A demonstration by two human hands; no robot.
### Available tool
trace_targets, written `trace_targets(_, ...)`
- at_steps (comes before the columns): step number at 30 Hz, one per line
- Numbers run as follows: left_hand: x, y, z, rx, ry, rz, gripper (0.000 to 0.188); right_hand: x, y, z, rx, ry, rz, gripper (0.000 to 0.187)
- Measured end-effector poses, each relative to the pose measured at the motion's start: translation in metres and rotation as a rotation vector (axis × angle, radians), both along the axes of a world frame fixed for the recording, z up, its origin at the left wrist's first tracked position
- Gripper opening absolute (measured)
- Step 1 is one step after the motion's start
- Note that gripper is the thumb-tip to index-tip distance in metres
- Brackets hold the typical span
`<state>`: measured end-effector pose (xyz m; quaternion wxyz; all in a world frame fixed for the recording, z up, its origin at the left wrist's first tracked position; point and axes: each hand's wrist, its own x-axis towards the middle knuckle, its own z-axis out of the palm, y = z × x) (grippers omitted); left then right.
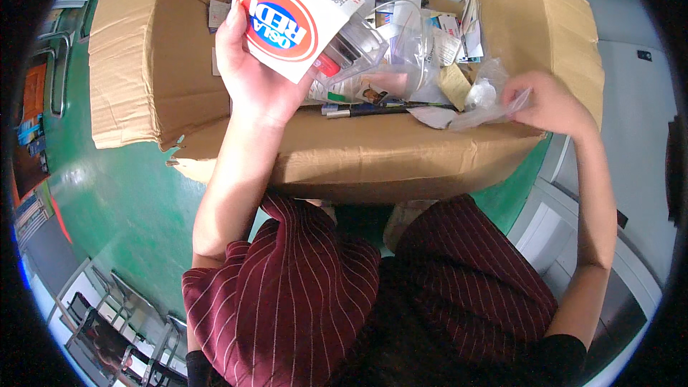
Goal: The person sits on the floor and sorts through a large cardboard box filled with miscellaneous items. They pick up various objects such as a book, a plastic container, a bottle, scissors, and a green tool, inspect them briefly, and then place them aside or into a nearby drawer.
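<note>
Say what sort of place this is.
Probably an indoor workroom or storeroom, though which is unclear: smooth green floor, pale cabinet-like panels, and an open cardboard box holding loose small items.

Left hand [264,84] palm up, thumb [233,27] outward; right hand [550,102] bent inward, fingers [522,87] in a pinch.

Two hands [261,86] [548,104], one brown box [401,161]

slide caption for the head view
Left hand holds a white package; right hand grips a clear bag at a cardboard box.
</note>
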<state>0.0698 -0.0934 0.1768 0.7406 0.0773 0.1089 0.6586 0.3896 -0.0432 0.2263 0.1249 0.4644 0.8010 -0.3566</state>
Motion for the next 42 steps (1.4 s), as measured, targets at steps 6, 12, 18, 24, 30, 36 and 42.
trace_targets(6, -0.002, 0.002, -0.005, 0.043, -0.006, 0.008, 0.04, 0.004, 0.027, -0.014, -0.07, 0.425, -0.461, 0.024)
trace_targets(12, 0.012, 0.004, 0.014, -0.328, 0.263, 0.262, 0.046, -0.024, 0.031, -0.042, -0.705, 0.137, 0.087, 0.041)
trace_targets(18, 0.011, 0.007, 0.013, -0.289, 0.292, 0.248, 0.046, -0.008, 0.065, -0.1, -0.226, 0.19, -0.159, 0.036)
trace_targets(24, -0.006, 0.007, -0.003, -0.137, -0.002, 0.071, 0.049, -0.033, 0.085, -0.141, -0.174, 0.01, -0.099, 0.04)
trace_targets(30, 0.0, 0.005, -0.002, -0.043, 0.072, 0.078, 0.042, -0.011, 0.075, -0.208, -0.211, -0.069, 0.067, 0.04)
trace_targets(36, -0.002, -0.012, 0.001, -0.097, 0.074, 0.141, 0.042, -0.034, 0.038, -0.149, -0.232, -0.225, 0.299, 0.036)
trace_targets(42, -0.05, -0.055, 0.021, -0.015, 0.113, 0.292, 0.053, -0.023, 0.064, -0.138, 0.105, 0.116, 0.136, 0.029)
